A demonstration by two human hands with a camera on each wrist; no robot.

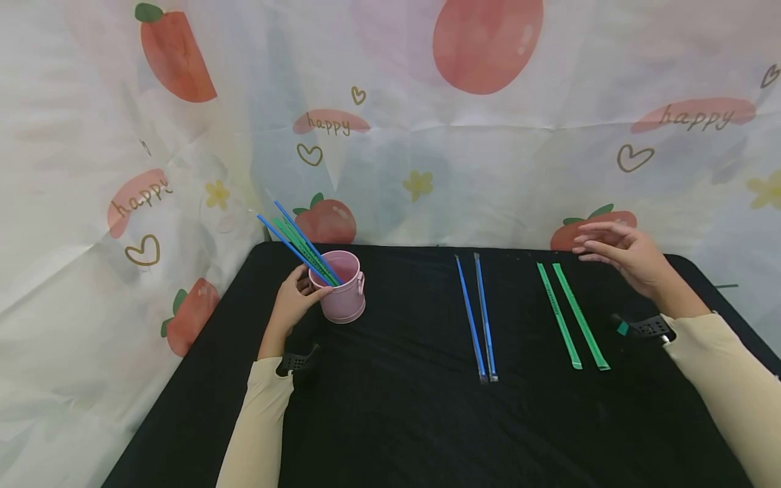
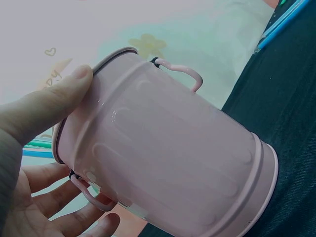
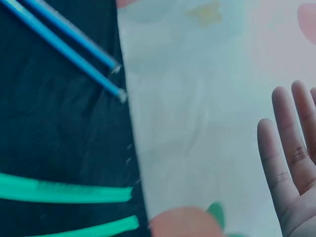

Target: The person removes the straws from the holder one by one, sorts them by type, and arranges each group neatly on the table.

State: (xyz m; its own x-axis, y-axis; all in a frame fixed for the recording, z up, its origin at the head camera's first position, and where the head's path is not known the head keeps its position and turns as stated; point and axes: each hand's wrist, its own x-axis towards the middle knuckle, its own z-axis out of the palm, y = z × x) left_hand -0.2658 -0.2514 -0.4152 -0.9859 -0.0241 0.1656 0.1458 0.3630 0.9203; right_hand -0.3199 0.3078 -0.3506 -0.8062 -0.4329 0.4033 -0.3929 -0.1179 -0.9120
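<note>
My left hand [image 1: 289,301] holds a small pink metal bucket [image 1: 343,301] at the table's back left. In the left wrist view, the thumb presses on the bucket's rim and the fingers lie around the side by a looped handle [image 2: 94,197]. Several wrapped drinking straws, green [image 1: 299,240] and blue, lean leftward in the bucket. To its right, two blue straws [image 1: 470,318] lie side by side on the table. Farther right are two green-wrapped straws [image 1: 558,315]. Above the back right of the table, my right hand [image 1: 634,261] is raised with fingers extended, holding nothing.
A black cloth covers the table [image 1: 390,420]. Pale printed curtain fabric [image 1: 500,176] hangs along its back and left side. Dark straps circle both wrists, over cream sleeves [image 1: 720,373].
</note>
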